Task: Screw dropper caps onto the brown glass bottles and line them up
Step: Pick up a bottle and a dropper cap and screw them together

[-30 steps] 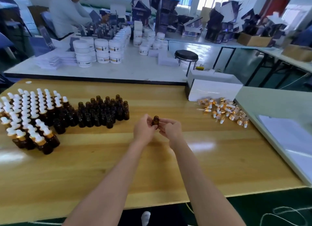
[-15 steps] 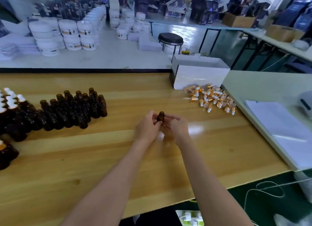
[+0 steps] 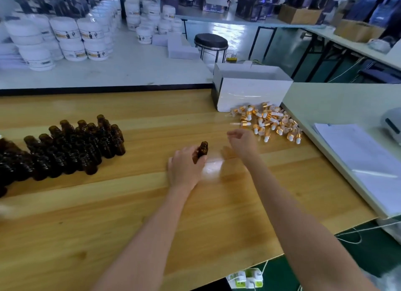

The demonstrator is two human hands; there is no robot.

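Observation:
My left hand (image 3: pixel 185 169) grips one uncapped brown glass bottle (image 3: pixel 202 150) upright over the middle of the wooden table (image 3: pixel 112 214). My right hand (image 3: pixel 244 143) hovers to its right with loosely curled fingers and holds nothing; it lies between the bottle and a pile of gold-and-white dropper caps (image 3: pixel 268 122). A cluster of uncapped brown bottles (image 3: pixel 71 148) stands at the left of the table.
A white open box (image 3: pixel 251 91) sits behind the cap pile. A pale side table (image 3: pixel 338 99) with a paper stack (image 3: pixel 366 160) adjoins on the right. White jars (image 3: pixel 71 38) fill the far table, and a black stool (image 3: pixel 211 42) stands beyond.
My right hand has let go of the bottle and moved right toward the dropper caps. The left hand keeps the bottle. The view has swung right, and the capped bottles have left the frame.

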